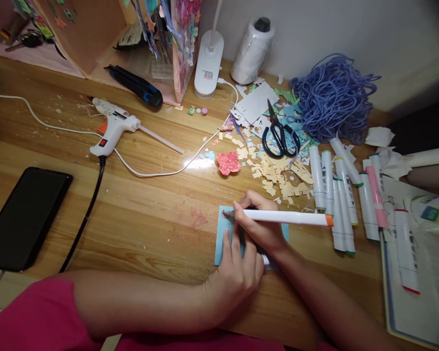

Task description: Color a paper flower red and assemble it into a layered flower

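Observation:
My right hand (261, 219) pinches a white marker (289, 217) with an orange end. The marker's tip touches the upper left corner of a light blue square of paper (221, 246), where a small orange-brown mark (224, 213) shows. My left hand (239, 273) lies on the same paper, its index and middle fingers stretched out and pressing it to the table. A short white piece (266, 260) sticks out from under that hand; most of it is hidden. Beyond the paper lies a red flower-shaped piece (228, 163).
Several markers (338, 195) lie at right beside an open book (398, 312). Paper scraps (278, 175), black-handled scissors (280, 136) and blue cord (332, 97) fill the back right. A glue gun (111, 124), utility knife (135, 85) and phone (27, 219) lie left; a lamp base (208, 63) stands behind.

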The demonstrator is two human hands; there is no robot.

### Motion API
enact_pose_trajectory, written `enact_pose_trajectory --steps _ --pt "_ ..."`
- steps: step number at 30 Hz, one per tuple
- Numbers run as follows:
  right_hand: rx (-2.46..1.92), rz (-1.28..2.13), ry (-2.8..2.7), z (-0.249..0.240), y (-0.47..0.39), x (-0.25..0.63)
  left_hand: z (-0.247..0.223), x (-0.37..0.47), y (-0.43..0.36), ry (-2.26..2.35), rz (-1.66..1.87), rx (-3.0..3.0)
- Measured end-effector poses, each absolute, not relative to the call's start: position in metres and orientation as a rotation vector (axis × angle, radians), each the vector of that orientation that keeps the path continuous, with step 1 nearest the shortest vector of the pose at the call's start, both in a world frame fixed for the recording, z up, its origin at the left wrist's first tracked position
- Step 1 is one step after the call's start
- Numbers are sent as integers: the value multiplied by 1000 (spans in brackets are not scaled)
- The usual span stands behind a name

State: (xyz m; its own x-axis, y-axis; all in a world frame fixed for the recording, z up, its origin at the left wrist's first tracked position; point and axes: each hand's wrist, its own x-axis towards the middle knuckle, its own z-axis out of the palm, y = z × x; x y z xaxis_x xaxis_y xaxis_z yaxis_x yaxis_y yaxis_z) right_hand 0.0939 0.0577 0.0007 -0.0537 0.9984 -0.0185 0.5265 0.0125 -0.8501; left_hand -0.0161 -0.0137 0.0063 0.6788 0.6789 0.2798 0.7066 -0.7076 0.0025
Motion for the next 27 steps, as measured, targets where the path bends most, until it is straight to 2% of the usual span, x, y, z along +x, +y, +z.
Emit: enact_pose_trajectory --steps 27 --pt "-1549 921 -1672 0 59 95 4 -16 -14 -1124 -399 -2750"
